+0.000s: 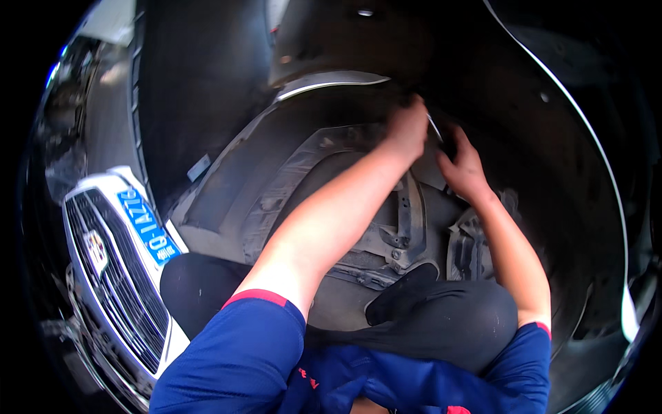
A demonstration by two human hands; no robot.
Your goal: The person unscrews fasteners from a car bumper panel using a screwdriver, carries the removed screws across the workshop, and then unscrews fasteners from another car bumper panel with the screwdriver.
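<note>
Navy sleeves (238, 352) lead to the left hand (409, 130), blurred, and right hand (466, 170), thumb spread; neither grip is certain. Between them, a slim shiny strip (434, 127) fronts the dark curved panel (552, 165). Work seems underway (what remains doesn't show).

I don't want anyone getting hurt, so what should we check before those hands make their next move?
1. Hands covered: not ok; the left hand and right hand are bare.
2. Thin shiny piece between the hands in sight: ok.
3. Firm grip on it: cannot tell; too blurred.
4. Sleeves away from the hands: ok, they're short.
5. Hands apart from the car grille: ok.
</note>
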